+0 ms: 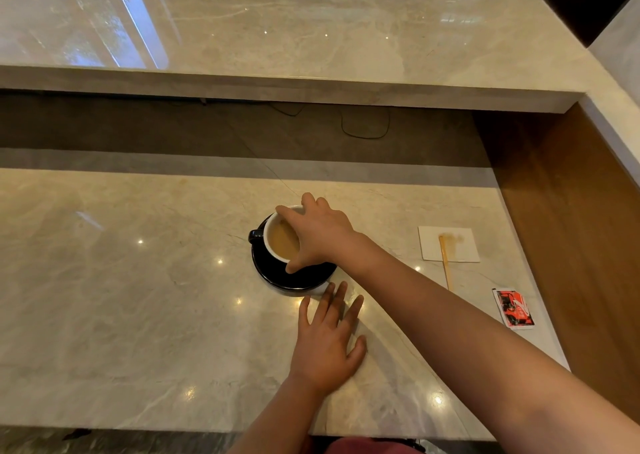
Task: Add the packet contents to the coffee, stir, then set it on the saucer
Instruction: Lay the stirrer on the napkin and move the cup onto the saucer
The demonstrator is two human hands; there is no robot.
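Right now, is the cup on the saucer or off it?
On it: the cup sits over the black saucer, right hand gripping its rim. Full contact underneath: cannot tell.

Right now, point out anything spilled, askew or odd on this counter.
The napkin right of the saucer carries a brownish stain where the stir stick lies. The cup, held by the right hand, sits tilted over the saucer. A red packet lies nearby.

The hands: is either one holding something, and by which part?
The right hand grips the coffee cup from above by its rim, not its handle, over the black saucer. The left hand lies flat on the counter, holding nothing.
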